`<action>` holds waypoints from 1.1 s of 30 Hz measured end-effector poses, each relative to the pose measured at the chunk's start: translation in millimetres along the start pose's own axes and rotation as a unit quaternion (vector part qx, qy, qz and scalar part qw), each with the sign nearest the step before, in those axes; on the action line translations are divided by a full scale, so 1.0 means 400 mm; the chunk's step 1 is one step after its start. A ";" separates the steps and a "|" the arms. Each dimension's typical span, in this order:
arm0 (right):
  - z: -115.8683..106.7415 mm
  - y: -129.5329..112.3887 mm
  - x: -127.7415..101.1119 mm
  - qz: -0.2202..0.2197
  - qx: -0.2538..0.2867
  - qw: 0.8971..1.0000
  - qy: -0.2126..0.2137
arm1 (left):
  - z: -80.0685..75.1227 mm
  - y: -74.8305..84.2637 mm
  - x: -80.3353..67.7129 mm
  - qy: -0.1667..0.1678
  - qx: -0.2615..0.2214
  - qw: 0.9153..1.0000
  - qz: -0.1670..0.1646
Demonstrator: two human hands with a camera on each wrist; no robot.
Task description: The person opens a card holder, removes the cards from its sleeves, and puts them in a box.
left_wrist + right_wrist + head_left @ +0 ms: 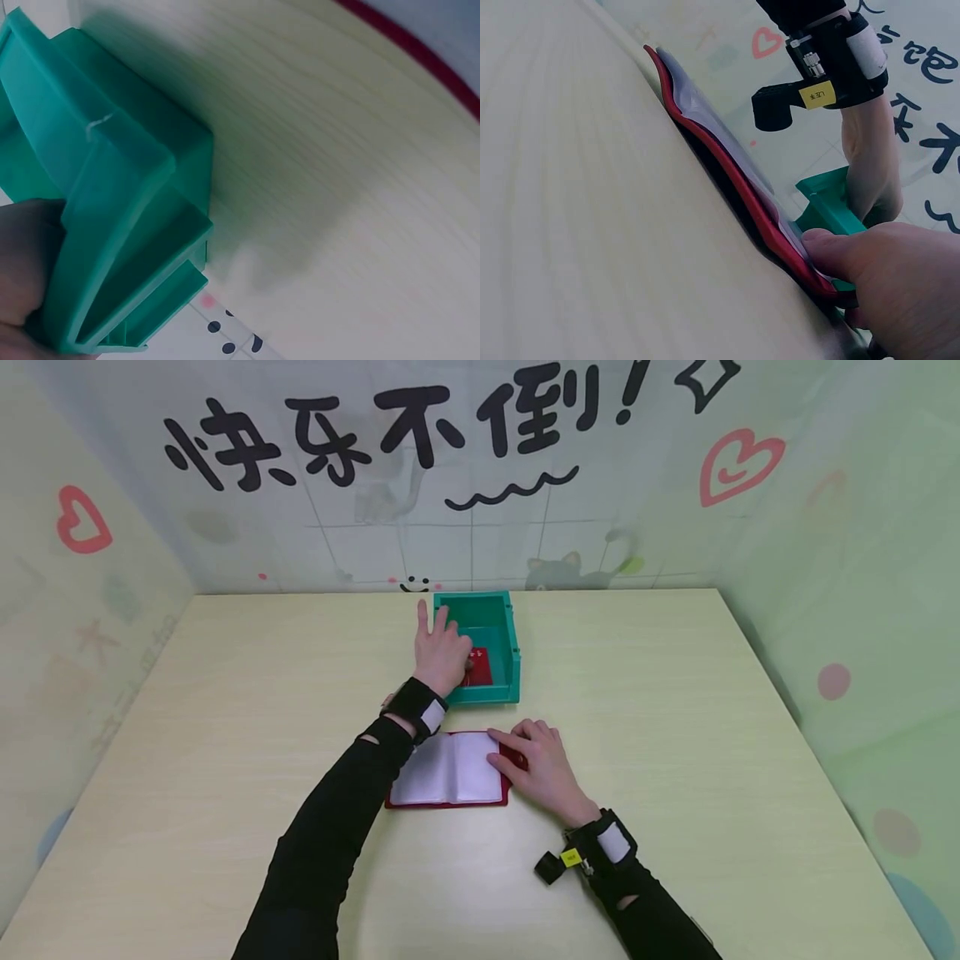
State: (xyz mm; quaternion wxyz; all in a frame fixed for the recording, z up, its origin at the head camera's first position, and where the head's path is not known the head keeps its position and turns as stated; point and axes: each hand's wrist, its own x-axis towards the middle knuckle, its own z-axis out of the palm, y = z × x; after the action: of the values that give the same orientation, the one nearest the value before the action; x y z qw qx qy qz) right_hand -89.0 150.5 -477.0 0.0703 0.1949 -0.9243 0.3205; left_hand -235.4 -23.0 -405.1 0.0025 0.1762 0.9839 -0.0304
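My left hand (442, 653) reaches over the near left wall of a green plastic bin (513, 643). Its thumb and forefinger bend down to a small red card (480, 667) on the bin floor, while other fingers spread upward. Whether they pinch the card is hidden. On the table before the bin lies an open card-holder booklet (477, 768) with a red cover and whitish clear sleeves. My right hand (546, 768) grips its right edge, thumb on the sleeve side in the right wrist view, where the booklet (727, 161) appears edge-on.
The pale wooden table (262, 710) stands between printed backdrop walls with black lettering and hearts. My left forearm (330, 827) passes over the booklet's left side. In the left wrist view the bin's outer wall (150, 90) fills the left side.
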 end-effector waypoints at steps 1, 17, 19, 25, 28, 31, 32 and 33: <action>0.001 0.000 0.000 0.000 0.000 1.000 0.000 | 0.001 -0.002 -0.001 0.000 -0.007 1.000 0.001; -0.008 0.000 0.000 0.015 0.023 0.999 -0.016 | 0.003 -0.115 -0.158 0.115 -0.301 0.947 -0.006; -0.020 0.003 0.001 0.018 0.041 0.999 -0.021 | 0.019 -0.146 -0.185 0.110 -0.309 0.944 -0.019; -0.091 0.040 0.019 0.037 0.014 0.999 -0.016 | 0.067 -0.234 -0.243 0.062 -0.286 0.954 -0.068; -0.137 0.082 0.039 0.052 -0.076 0.996 -0.006 | 0.075 -0.261 -0.260 0.037 -0.261 0.960 -0.090; -0.184 0.126 0.059 0.075 -0.156 0.985 -0.004 | 0.078 -0.281 -0.274 0.022 -0.241 0.965 -0.105; -0.197 0.141 0.064 0.084 -0.175 0.981 -0.004 | 0.079 -0.286 -0.277 0.018 -0.236 0.965 -0.108; -0.211 0.152 0.069 0.093 -0.188 0.978 -0.005 | 0.081 -0.291 -0.280 0.016 -0.233 0.966 -0.111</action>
State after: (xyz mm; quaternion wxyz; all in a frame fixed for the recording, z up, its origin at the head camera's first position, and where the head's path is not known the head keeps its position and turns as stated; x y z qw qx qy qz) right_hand -138.4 237.8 -438.1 0.0709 0.0931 -0.9825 0.1449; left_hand -170.8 -172.8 -428.7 0.0247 0.0609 0.9771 0.2023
